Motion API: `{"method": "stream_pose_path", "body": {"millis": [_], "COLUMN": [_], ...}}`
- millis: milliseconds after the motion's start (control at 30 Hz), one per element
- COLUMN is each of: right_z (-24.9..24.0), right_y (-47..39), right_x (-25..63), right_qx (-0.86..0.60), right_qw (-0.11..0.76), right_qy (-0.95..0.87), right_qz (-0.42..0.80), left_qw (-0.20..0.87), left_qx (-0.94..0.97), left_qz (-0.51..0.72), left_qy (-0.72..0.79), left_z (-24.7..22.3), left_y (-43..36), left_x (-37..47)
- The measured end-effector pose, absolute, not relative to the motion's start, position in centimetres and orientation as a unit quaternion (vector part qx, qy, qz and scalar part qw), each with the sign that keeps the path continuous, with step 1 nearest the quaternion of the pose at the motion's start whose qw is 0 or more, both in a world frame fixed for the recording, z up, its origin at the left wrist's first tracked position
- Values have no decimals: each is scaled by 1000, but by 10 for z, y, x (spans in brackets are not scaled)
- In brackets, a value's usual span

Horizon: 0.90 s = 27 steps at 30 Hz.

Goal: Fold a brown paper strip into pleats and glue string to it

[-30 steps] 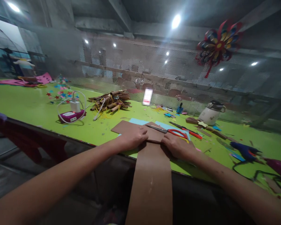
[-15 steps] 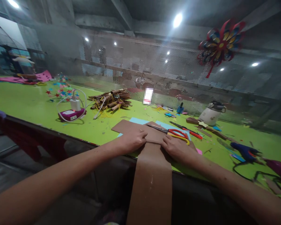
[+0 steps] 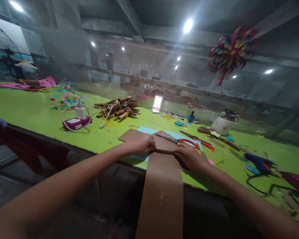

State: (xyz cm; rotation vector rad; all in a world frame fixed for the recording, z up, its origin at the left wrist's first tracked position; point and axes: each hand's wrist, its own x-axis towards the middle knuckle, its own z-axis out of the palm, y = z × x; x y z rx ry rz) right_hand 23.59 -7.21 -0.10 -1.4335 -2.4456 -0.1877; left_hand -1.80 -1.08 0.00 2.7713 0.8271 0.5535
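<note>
A long strip of brown cardboard (image 3: 164, 189) hangs over the front edge of the green table, its upper end folded up at the edge. My left hand (image 3: 146, 144) is closed on the left end of that fold. The right end is pinched by my right hand (image 3: 189, 154). Behind the fold lies more brown cardboard (image 3: 131, 135), on light blue sheets (image 3: 146, 130). Scissors with red and yellow handles (image 3: 184, 141) rest on the cardboard, just beyond my right hand. The fingertips of both hands are partly hidden.
On the green table (image 3: 89, 141) are a purple power strip (image 3: 77, 123), a bundle of brown rolls (image 3: 119, 108), a red-handled tool (image 3: 200, 139), a white jug (image 3: 223, 123) and a blue glue gun (image 3: 259, 162) with a black cable.
Both hands have lifted the cardboard fold slightly, and it now bows up between them. My fingers have curled more around it. The view has shifted a little.
</note>
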Motion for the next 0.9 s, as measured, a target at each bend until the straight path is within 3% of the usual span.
{"method": "stream_pose_path", "body": {"millis": [100, 267, 467, 700, 900], "right_z": [-5, -8, -14, 1, 41], "right_y": [-56, -50, -57, -63, -87], "right_x": [245, 249, 243, 238, 229], "right_qx": [-494, -498, -487, -416, -314], "right_qw": [245, 348, 413, 502, 515], "right_qy": [-827, -754, -620, -508, -566], "right_qz": [109, 251, 456, 563, 562], "left_qw": [241, 416, 492, 521, 700], "left_qx": [896, 817, 780, 769, 635], "left_qz": [162, 203, 235, 237, 260], "left_qy": [335, 345, 306, 286, 199], "left_z": [5, 4, 7, 7, 26], "left_y": [1, 2, -7, -7, -29], "left_x": [-16, -16, -19, -16, -9]}}
